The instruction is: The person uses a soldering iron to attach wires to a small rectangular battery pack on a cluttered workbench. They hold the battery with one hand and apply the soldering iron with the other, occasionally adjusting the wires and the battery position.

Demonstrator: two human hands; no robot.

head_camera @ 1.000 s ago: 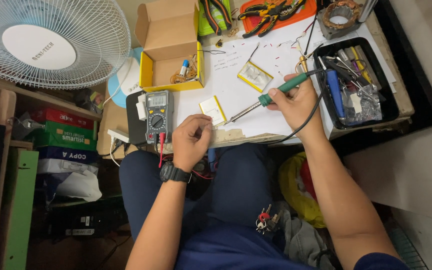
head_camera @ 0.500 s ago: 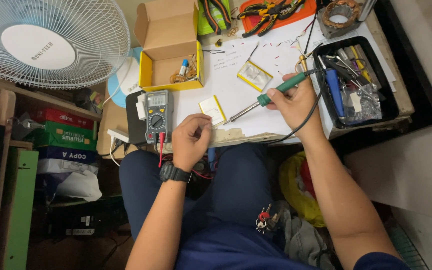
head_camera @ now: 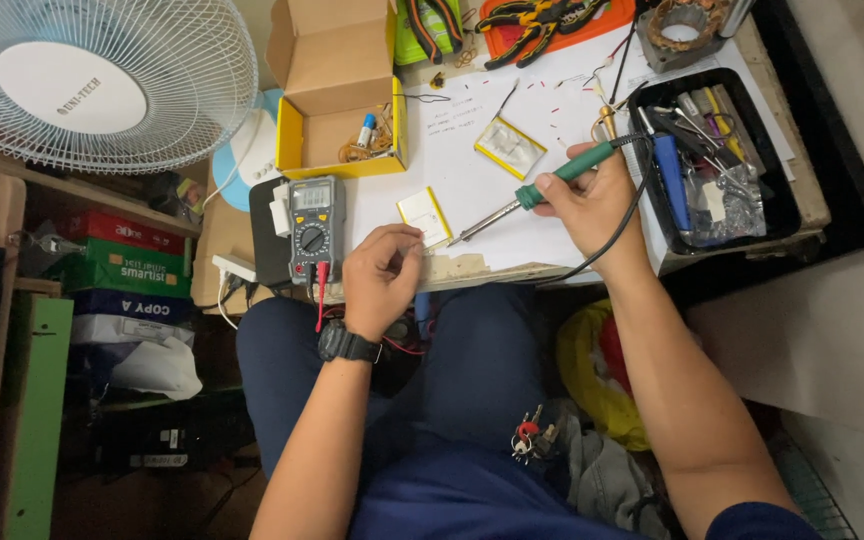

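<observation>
My right hand [head_camera: 592,200] grips a green-handled soldering iron [head_camera: 542,185], its metal tip pointing left and down at a small flat pouch cell with a yellow edge [head_camera: 424,216] on the white sheet [head_camera: 512,205]. My left hand [head_camera: 382,275] rests with curled fingers at the near edge of the sheet, fingertips touching the corner of that pouch cell. I cannot tell if something thin is pinched in the fingers. A second, similar pouch cell [head_camera: 509,148] lies farther back on the sheet.
A multimeter [head_camera: 315,228] with red and black leads lies left of my left hand. Behind it stands an open yellow cardboard box [head_camera: 337,95]. A black tray of tools [head_camera: 712,160] sits at the right, pliers [head_camera: 537,20] at the back, a white fan [head_camera: 92,80] far left.
</observation>
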